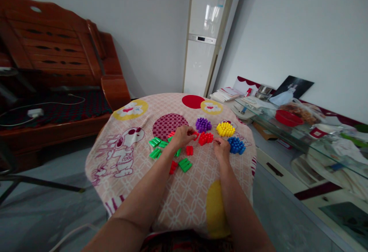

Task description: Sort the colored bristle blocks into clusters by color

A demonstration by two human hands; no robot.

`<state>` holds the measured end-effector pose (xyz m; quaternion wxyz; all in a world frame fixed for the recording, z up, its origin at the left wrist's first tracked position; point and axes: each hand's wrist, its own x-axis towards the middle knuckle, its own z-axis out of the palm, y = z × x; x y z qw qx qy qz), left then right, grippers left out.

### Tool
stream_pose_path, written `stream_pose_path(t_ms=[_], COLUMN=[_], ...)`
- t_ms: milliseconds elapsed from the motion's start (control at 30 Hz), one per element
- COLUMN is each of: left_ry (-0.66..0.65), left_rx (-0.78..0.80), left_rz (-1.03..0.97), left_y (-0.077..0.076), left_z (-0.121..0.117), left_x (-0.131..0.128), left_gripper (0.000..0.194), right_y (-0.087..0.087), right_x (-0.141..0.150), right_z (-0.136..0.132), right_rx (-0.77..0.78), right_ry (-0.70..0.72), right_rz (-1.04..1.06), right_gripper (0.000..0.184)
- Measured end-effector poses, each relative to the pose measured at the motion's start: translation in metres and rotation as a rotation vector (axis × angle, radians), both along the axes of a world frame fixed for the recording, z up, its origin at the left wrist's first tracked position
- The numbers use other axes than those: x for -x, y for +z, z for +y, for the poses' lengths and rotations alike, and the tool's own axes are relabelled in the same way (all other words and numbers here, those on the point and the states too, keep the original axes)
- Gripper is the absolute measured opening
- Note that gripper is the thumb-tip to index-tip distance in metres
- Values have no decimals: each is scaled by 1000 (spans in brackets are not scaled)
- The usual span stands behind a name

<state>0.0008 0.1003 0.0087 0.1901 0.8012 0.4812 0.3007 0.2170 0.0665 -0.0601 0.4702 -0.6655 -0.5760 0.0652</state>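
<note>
My left hand (184,135) is over the middle of the round table, its fingertips closed on a small red plastic peg (196,134). Just right of it stands a tight cluster of red pegs (204,138). My right hand (221,147) pinches thumb and fingers together at that cluster's right edge; whatever is between them is too small to make out. Upright clusters of purple pegs (203,124), yellow pegs (225,129) and blue pegs (236,145) stand beyond and to the right. Green pegs (185,164) and a few red ones (189,150) lie loose around my left forearm, partly hidden by it.
A patterned cloth (189,202) covers the table. To the right runs a glass-topped cabinet (287,141) with papers, a red bowl (289,118) and bags. A wooden bench (57,60) stands at left, and a tall white air conditioner (201,60) at the back.
</note>
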Motion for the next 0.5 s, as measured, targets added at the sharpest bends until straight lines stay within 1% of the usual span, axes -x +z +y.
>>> stream_pose_path(t_ms=[100,167,233,300,367,433,500], left_ry=[27,54,101,179,251,294,321], left_rx=[5,1,-4,-5,13,40,82], left_rz=[-44,-83,-135,-190,-252,-335,-442], left_y=[-2,-2,-2,0,1,0,-2], left_z=[0,2,6,10,13,16,17], left_x=[-2,2,10,21,31,41,49], left_gripper=[13,14,16,19,21,21,21], right_y=[0,2,5,9,14,19,24], right_x=[-1,-1,2,10,25,46,71], right_z=[1,0,-3,-8,-16,-28,-41], right_rx=[0,-19,-90,-200,-303,-362,-375], right_ry=[3,-24,-69,-72,17,184,381], right_rz=[1,3,-8,-42,-107,-212,-346], right_gripper=[29,30,31,32,33,31,28])
